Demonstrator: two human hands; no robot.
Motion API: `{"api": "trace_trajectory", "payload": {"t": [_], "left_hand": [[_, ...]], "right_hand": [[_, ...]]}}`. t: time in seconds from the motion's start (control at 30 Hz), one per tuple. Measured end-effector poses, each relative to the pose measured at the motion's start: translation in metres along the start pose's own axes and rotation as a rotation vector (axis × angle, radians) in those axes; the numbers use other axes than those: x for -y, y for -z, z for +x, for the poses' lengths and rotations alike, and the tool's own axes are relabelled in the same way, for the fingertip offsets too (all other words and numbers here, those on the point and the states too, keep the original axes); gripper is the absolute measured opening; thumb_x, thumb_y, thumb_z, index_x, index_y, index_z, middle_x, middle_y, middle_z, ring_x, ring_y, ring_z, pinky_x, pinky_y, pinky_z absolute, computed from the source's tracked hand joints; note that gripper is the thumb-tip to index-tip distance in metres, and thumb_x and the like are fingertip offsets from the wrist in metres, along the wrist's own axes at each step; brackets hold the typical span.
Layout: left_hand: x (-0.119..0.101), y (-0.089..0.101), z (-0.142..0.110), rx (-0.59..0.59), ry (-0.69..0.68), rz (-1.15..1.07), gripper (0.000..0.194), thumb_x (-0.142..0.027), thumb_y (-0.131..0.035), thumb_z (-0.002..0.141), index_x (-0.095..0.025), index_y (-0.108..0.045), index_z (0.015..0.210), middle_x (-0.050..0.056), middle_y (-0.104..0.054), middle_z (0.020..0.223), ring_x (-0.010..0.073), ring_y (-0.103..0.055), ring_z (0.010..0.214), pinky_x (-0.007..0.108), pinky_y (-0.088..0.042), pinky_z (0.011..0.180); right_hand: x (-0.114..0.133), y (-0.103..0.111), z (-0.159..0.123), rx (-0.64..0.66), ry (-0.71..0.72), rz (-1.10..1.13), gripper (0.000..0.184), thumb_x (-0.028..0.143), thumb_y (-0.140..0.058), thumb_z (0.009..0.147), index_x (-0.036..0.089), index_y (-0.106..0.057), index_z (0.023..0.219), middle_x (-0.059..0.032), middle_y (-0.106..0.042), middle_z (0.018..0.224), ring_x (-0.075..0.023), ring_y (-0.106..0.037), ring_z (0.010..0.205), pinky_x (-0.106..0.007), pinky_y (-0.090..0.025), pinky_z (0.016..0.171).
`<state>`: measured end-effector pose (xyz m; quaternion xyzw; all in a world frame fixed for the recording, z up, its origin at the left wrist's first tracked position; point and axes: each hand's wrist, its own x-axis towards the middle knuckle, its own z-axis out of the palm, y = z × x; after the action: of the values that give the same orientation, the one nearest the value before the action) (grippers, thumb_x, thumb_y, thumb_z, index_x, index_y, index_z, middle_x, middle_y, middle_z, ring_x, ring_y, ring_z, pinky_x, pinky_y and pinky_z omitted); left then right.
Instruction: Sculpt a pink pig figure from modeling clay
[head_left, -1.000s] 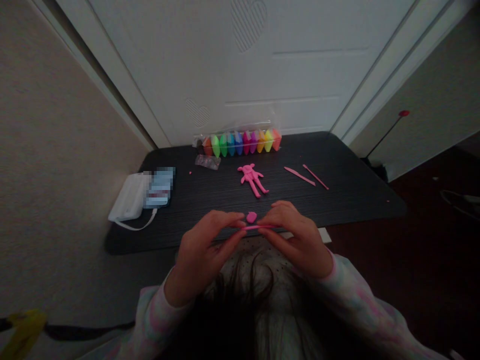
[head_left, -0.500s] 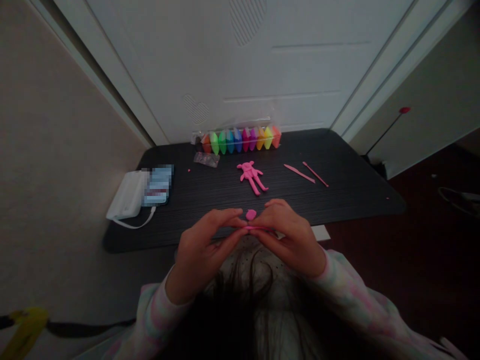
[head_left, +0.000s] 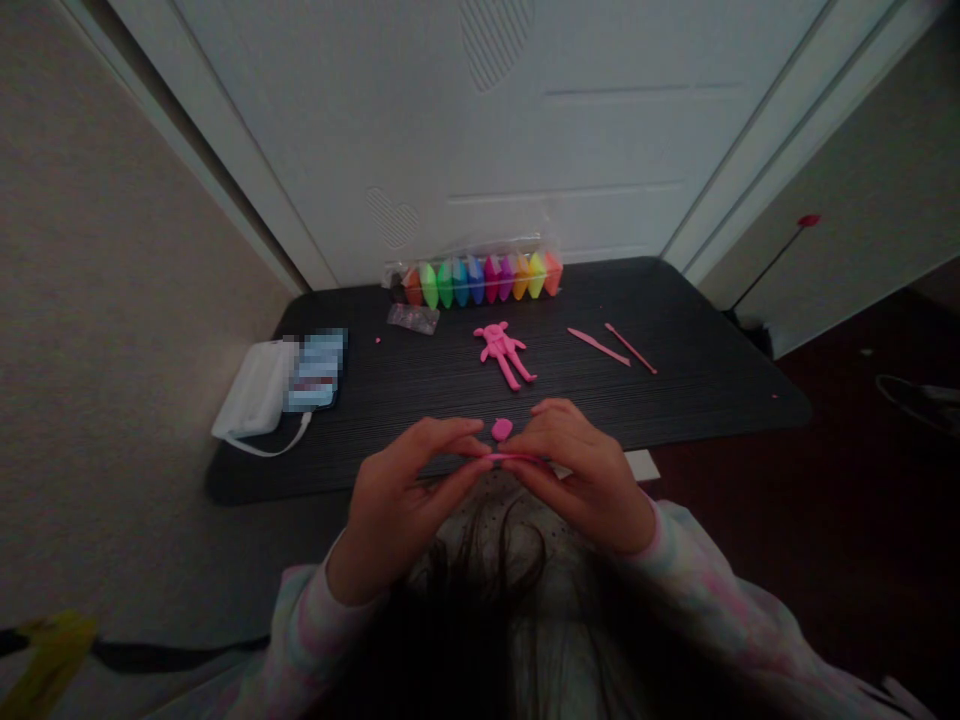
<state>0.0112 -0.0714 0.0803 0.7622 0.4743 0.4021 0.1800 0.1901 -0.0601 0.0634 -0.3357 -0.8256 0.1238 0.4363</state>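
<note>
Between the fingertips of both hands is a thin, flattened strip of pink modelling clay, seen nearly edge-on. My left hand pinches its left end between thumb and fingers. The thumb and fingers of my right hand are closed on the rest of it, hiding part. Just beyond the fingertips lies a small pink clay lump on the dark table. Farther back, a pink clay figure with ears, arms and long legs lies flat.
A clear pack of coloured clay stands at the back, with a crumpled wrapper before it. Two pink modelling tools, a knife and a stick, lie right. A white power bank with a cable and a phone are left.
Both hands stay almost in place, with only a slight shift of the fingers on the pink clay strip. Everything on the table is where it was.
</note>
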Motion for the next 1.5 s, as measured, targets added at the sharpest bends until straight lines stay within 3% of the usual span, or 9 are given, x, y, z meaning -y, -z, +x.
{"api": "trace_trajectory", "payload": {"t": [0.33,0.63,0.8,1.2,1.5], "left_hand": [[0.0016,-0.0009,0.0005,0.039,0.042,-0.101,0.033,-0.023,-0.064,0.067,-0.021,-0.055,0.098,0.0,-0.068,0.08,0.0137,-0.063,0.075,0.025,-0.049,0.075],[0.0016,0.0006,-0.0009,-0.021,0.072,-0.062,0.028,-0.023,-0.062,0.069,-0.02,-0.056,0.096,0.0,-0.068,0.077,0.0132,-0.063,0.071,0.026,-0.05,0.073],[-0.0006,-0.0003,0.0003,0.061,0.039,-0.113,0.035,-0.025,-0.064,0.067,-0.021,-0.054,0.1,0.001,-0.067,0.081,0.0136,-0.063,0.075,0.026,-0.049,0.075],[-0.0004,-0.0002,-0.0018,0.029,0.052,-0.144,0.031,-0.019,-0.06,0.07,-0.021,-0.054,0.1,0.0,-0.066,0.078,0.012,-0.062,0.072,0.025,-0.049,0.074],[-0.0032,-0.0023,0.001,0.07,0.013,-0.146,0.033,-0.02,-0.061,0.069,-0.022,-0.054,0.101,-0.001,-0.066,0.08,0.0108,-0.063,0.071,0.023,-0.05,0.073]], "right_hand": [[-0.0005,-0.0021,0.0001,0.017,0.01,0.013,0.008,0.019,-0.054,0.077,0.019,-0.057,0.085,-0.0013,-0.066,0.075,-0.0125,-0.057,0.072,-0.034,-0.041,0.08],[-0.0026,0.0006,-0.0033,-0.004,-0.022,0.013,0.008,0.021,-0.055,0.077,0.02,-0.057,0.084,-0.0013,-0.066,0.075,-0.0138,-0.057,0.073,-0.034,-0.043,0.078],[0.0,0.0003,-0.0006,0.01,0.011,0.006,0.007,0.018,-0.055,0.077,0.019,-0.056,0.084,-0.0012,-0.065,0.074,-0.0132,-0.057,0.071,-0.034,-0.042,0.078],[-0.0004,0.0042,-0.002,-0.019,0.017,-0.024,0.011,0.018,-0.054,0.077,0.021,-0.057,0.087,-0.0008,-0.066,0.075,-0.0136,-0.058,0.074,-0.035,-0.041,0.081],[0.0023,0.0049,-0.0008,-0.002,0.022,-0.018,0.009,0.017,-0.055,0.076,0.02,-0.057,0.085,-0.001,-0.065,0.073,-0.0137,-0.057,0.073,-0.035,-0.042,0.08]]}}
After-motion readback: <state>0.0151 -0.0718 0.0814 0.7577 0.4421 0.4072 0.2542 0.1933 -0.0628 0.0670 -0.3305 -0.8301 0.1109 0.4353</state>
